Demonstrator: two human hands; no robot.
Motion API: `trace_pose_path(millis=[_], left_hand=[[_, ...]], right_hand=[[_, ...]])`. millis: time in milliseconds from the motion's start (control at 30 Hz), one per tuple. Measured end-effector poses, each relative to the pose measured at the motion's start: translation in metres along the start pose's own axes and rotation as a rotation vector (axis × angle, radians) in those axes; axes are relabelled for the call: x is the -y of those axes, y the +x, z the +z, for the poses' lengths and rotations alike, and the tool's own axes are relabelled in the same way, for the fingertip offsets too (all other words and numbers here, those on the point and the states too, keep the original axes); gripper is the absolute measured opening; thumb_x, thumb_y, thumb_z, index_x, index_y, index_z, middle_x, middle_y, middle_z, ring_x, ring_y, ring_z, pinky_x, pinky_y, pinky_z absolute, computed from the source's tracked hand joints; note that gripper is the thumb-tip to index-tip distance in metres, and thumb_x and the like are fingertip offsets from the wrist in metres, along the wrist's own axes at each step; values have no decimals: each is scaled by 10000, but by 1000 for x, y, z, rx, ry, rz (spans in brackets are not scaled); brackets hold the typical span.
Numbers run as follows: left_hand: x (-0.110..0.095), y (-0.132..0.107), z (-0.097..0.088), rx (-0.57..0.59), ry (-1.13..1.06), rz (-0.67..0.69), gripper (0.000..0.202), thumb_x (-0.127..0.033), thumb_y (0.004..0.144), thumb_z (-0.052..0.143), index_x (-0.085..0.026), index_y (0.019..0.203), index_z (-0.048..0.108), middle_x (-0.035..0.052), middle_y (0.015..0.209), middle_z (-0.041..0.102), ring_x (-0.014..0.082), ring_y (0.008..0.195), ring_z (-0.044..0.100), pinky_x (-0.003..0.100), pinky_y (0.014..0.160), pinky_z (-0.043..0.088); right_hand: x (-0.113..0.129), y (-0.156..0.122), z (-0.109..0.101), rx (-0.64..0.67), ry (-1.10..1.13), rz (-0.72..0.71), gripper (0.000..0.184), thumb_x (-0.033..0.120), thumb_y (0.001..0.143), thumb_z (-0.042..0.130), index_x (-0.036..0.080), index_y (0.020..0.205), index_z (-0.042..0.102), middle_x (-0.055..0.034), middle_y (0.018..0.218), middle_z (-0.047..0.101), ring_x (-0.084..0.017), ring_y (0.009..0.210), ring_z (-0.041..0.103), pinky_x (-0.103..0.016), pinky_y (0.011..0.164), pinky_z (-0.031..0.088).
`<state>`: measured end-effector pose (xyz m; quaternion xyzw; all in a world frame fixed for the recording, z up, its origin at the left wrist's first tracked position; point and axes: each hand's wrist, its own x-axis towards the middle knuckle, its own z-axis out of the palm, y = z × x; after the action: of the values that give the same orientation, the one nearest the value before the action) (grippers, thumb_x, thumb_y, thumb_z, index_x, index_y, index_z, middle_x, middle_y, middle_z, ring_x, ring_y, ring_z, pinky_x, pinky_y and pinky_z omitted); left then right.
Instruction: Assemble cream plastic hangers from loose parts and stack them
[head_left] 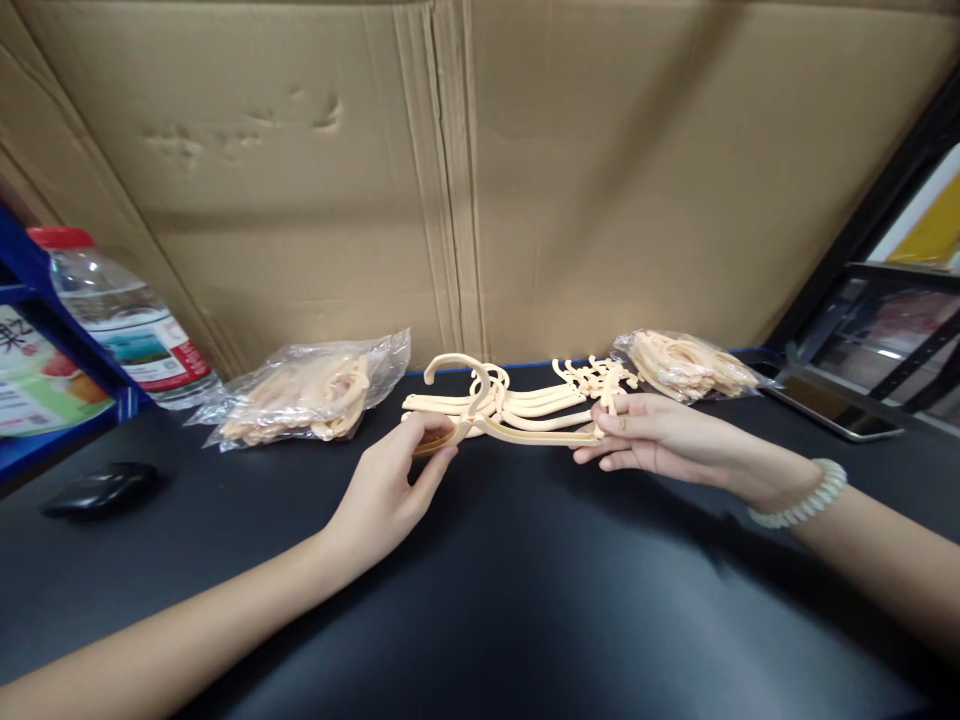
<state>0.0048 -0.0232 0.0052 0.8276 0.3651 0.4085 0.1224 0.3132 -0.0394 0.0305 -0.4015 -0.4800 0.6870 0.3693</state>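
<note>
My left hand (390, 485) is closed on a cream plastic clothes hanger (536, 437), gripping its left arm with the hook pointing up. At the hanger's right end, my right hand (664, 438) pinches a small cream plastic piece (610, 385); the fingers partly hide where the two meet, so I cannot tell if they are joined. Just behind lie more loose cream hangers (544, 402), overlapping one another on the black table. Several small cream pieces (581, 376) with knobbed ends are heaped at their right.
Clear plastic bags of cream hangers lie at the left (300, 390) and right (686, 365). Farther left are a black mouse (101, 490) and a red-capped water bottle (135, 315). A phone (832, 405) lies at the right. Cardboard (300, 180) stands along the back.
</note>
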Motion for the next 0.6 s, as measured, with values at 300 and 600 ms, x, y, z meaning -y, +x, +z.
trace_pose_path(millis=[300,600], left_hand=[[2,-1,0,-3,23,18,128,-273,930,527,-191,1025,555,49,988,653,184,913,667,339,867,566],[0,1,-1,-9,61,35,93,-243,919,522,-195,993,551,40,969,669,184,888,677,341,838,577]], right_hand=[[-3,2,-2,3,-17,1,269,294,778,785,139,802,566,-52,806,673,-144,771,675,-243,712,558],[-9,4,-2,-34,-20,-23,270,325,775,789,148,797,587,-19,770,638,-116,728,641,-229,693,552]])
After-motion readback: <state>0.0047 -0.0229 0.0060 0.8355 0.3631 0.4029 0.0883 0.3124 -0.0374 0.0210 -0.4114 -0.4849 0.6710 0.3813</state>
